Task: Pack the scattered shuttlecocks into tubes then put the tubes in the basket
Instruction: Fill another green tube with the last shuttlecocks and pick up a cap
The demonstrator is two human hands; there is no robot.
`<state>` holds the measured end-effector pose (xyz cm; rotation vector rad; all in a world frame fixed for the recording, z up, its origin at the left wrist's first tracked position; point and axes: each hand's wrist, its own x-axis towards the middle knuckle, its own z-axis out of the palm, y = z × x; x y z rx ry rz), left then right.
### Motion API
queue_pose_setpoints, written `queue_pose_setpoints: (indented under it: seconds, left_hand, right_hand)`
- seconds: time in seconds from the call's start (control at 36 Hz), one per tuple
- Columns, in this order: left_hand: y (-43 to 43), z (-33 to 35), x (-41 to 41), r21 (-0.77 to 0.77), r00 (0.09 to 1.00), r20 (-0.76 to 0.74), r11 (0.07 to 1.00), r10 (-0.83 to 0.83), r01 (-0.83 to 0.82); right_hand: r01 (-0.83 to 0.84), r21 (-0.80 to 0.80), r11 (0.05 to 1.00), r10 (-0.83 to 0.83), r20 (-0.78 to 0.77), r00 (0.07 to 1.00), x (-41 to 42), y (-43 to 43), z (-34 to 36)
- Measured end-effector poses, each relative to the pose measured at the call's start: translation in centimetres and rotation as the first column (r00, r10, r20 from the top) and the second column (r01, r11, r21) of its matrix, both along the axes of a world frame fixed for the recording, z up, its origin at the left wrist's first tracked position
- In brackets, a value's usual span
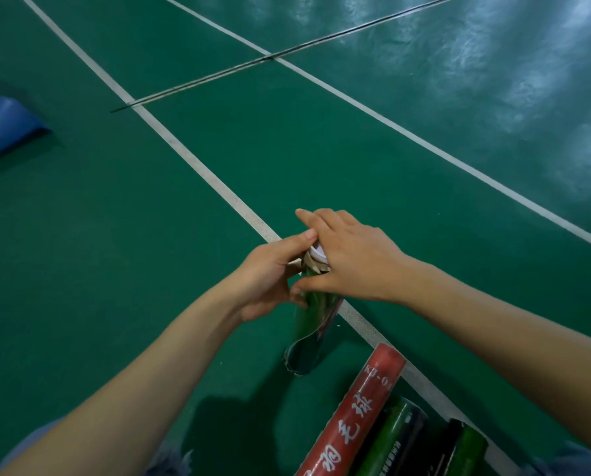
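Green court flooring crossed by white boundary lines fills the view, with a dark thin seam running diagonally across the far part. Four tubes are visible. One green tube stands tilted near the centre, its lower end resting on the floor and its wall buckled near the base. Three more lie side by side at the lower right: one red tube with white characters and two green-and-black tubes. One shuttlecock, white and tan, sits at the mouth of the tilted tube, partly inside. Left hand curls around the tube's upper end, thumb pressed by the shuttlecock. Right hand lies over the mouth, fingers extended across the shuttlecock. One blue object lies at the left edge.
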<state>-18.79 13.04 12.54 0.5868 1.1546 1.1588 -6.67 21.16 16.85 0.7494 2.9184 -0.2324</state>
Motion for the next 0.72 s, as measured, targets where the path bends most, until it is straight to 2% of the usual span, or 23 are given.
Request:
queue_pose_setpoints:
  seconds: [0.19,0.33,0.39,0.5,0.56,0.64,0.72]
  left_hand:
    - [-0.3,0.7,0.2,-0.042,0.999,0.045,0.999,0.029,-0.027]
    - [-0.1,1.3,1.6,-0.115,0.981,0.054,0.977,0.185,-0.178]
    - [0.0,1.4,2.0,-0.128,0.981,0.029,0.974,0.191,-0.186]
    - [0.2,1.4,2.8,-0.137,0.981,-0.141,0.979,0.132,-0.151]
    - [0.3,1.4,3.1,-0.109,0.973,-0.229,0.992,0.041,-0.068]
    - [0.5,0.5,3.2,-0.111,0.922,-0.366,0.990,-0.124,0.089]
    - [1.2,-1.3,3.2,-0.053,0.851,-0.498,0.985,-0.167,0.162]
  right_hand:
    - [-0.030,-0.041,0.999,0.029,-0.019,0.999,-0.5,0.7,-0.3]
    - [-0.070,-0.084,0.994,0.070,-0.008,0.998,0.7,2.6,-0.1]
    - [-0.092,-0.099,0.991,0.090,-0.021,0.996,1.1,3.2,-0.1]
    - [-0.113,-0.103,0.988,0.110,-0.036,0.993,2.0,4.0,-0.3]
    - [-0.092,-0.111,0.990,0.088,-0.041,0.995,2.4,4.5,-0.4]
    - [-0.060,-0.113,0.992,0.058,-0.017,0.998,2.5,4.9,-0.5]
    - [-0.058,-0.085,0.995,0.057,-0.019,0.998,2.1,4.3,-0.7]
